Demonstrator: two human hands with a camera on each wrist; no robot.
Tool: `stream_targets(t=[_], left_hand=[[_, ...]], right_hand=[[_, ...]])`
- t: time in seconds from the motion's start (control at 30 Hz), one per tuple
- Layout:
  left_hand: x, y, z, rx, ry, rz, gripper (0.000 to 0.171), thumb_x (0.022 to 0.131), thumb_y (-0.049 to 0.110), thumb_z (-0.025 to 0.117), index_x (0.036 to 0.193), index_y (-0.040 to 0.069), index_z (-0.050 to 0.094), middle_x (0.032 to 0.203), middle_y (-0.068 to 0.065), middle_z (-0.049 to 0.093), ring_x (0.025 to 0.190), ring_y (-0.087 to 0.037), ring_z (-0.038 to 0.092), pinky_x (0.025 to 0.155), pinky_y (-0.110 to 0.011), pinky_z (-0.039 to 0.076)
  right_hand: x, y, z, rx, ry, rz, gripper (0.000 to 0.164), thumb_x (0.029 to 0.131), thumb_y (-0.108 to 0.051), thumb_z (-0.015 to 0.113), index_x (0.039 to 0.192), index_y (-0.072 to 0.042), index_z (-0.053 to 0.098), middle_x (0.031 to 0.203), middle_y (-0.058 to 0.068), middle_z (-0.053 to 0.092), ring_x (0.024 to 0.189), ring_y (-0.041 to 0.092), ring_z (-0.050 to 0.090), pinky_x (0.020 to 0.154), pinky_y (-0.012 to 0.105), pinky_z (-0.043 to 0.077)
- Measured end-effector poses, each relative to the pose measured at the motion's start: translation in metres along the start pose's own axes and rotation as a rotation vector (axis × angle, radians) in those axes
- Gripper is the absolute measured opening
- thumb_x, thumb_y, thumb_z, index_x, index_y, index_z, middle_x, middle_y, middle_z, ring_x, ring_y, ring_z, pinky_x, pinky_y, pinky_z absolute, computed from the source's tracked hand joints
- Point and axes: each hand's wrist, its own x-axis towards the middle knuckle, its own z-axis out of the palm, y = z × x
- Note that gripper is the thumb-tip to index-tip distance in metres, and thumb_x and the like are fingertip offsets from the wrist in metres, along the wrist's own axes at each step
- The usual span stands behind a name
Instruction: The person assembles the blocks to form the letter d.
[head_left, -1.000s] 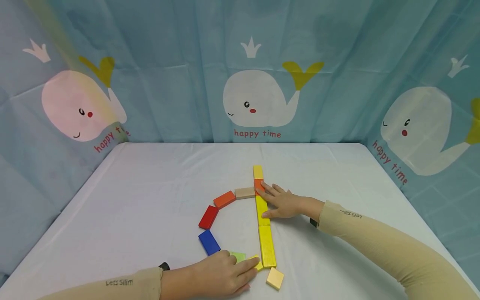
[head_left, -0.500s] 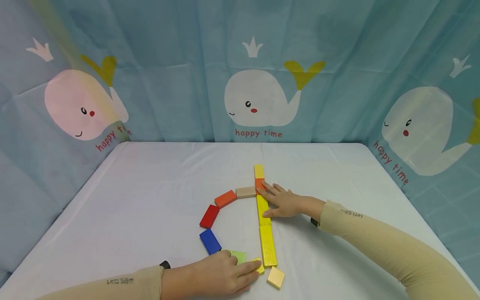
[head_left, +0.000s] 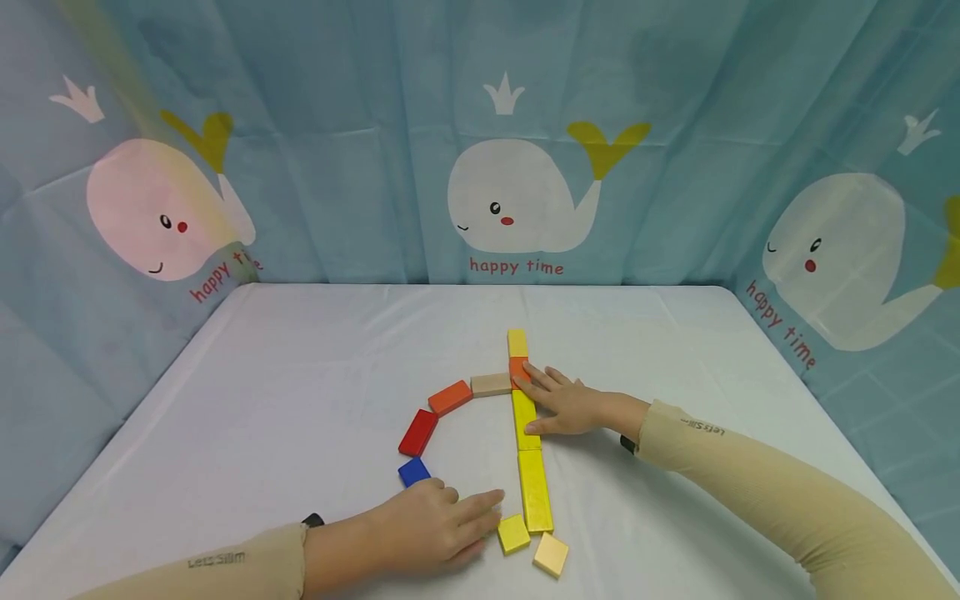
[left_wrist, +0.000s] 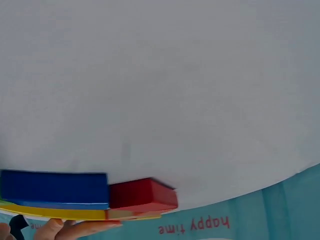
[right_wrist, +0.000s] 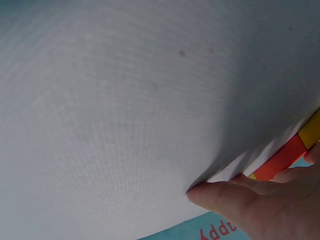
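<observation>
My right hand rests, fingers spread, on an orange block and a yellow block in a straight row. The right wrist view shows fingertips beside the orange block. My left hand lies low at the front, fingers stretched to the right. It covers the green block and part of a blue block; its thumb is hidden. Just past its fingertips sits a small yellow block. In the left wrist view the blue block stands against a red block.
A curve of blocks runs from the blue one through red, orange and beige blocks to the row. A long yellow block and a yellow end block belong to the row. A loose pale block lies in front.
My left hand has drawn back left and slightly away from me, off the small yellow block, and now covers the green block. The right hand has stayed in place.
</observation>
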Motion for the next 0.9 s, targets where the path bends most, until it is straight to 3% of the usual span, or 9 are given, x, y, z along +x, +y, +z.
stream_targets(t=[0.23,0.5,0.67,0.8,0.9], left_hand=[[-0.008,-0.004,0.007,0.026,-0.009,0.005,0.037,0.098,0.039,0.056,0.124,0.015,0.067,0.125,0.005,0.064,0.057,0.0,0.053,0.051,-0.007,0.026],[-0.005,-0.001,0.012,0.088,0.036,0.055,0.033,0.099,0.038,0.055,0.121,0.017,0.07,0.121,0.006,0.066,0.057,-0.001,0.053,0.053,-0.008,0.031],[-0.004,-0.002,0.009,0.064,0.031,0.022,0.036,0.099,0.039,0.055,0.123,0.016,0.069,0.123,0.005,0.066,0.058,0.0,0.054,0.054,-0.007,0.032],[-0.015,-0.012,0.005,0.049,0.097,-0.037,0.035,0.097,0.038,0.057,0.12,0.015,0.07,0.12,0.003,0.068,0.058,-0.002,0.058,0.054,-0.008,0.035],[-0.033,-0.028,0.006,0.083,0.153,-0.017,0.033,0.099,0.037,0.054,0.115,0.015,0.072,0.115,0.001,0.07,0.066,-0.005,0.064,0.058,-0.013,0.044]], right_hand=[[0.0,0.0,-0.001,-0.003,-0.005,0.007,0.084,0.094,-0.053,0.055,0.157,-0.016,0.013,0.163,0.01,-0.003,0.145,0.042,0.004,0.105,0.071,0.013],[0.002,0.002,0.0,-0.007,-0.013,0.016,0.085,0.094,-0.055,0.055,0.157,-0.018,0.012,0.163,0.008,-0.005,0.146,0.041,0.001,0.106,0.071,0.012],[0.002,0.002,0.0,-0.006,-0.011,0.012,0.085,0.094,-0.055,0.054,0.157,-0.017,0.012,0.163,0.009,-0.004,0.146,0.041,0.002,0.105,0.071,0.011],[0.002,0.002,0.0,-0.003,-0.007,0.001,0.085,0.094,-0.054,0.054,0.157,-0.017,0.012,0.163,0.01,-0.004,0.145,0.042,0.002,0.105,0.072,0.012],[0.002,0.002,0.0,-0.002,-0.003,-0.006,0.084,0.094,-0.053,0.055,0.157,-0.016,0.013,0.163,0.011,-0.003,0.145,0.042,0.003,0.104,0.072,0.013]])
